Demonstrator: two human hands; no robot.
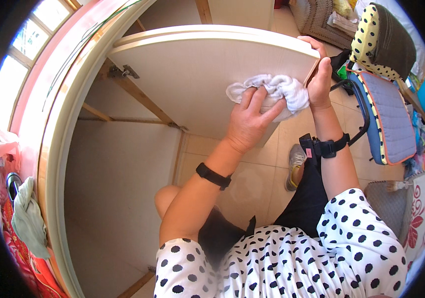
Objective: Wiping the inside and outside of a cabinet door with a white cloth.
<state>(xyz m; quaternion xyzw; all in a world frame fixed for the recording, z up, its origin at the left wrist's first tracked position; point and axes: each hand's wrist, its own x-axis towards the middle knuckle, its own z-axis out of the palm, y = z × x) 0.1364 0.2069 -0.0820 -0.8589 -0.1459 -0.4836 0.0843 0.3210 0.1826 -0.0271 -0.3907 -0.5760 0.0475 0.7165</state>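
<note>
My left hand (249, 117) presses a crumpled white cloth (289, 93) against the face of a white cabinet door (194, 78). Its fingers are spread over the cloth near the door's free edge. At that edge, my right hand (320, 83) grips the door, thumb on the near side and other fingers partly hidden behind it. The door stands swung out from the cabinet, and a metal hinge (130, 71) shows near its top corner. Behind the door, wooden frame bars (138, 93) cross the cabinet's opening.
A chair (387, 115) with a blue-grey seat pad stands at right. A grey-green cloth (30, 219) hangs over the cabinet top's edge at left. Pale floor tiles (249, 178) lie beneath my arms. A patterned cushion (421, 212) is at lower right.
</note>
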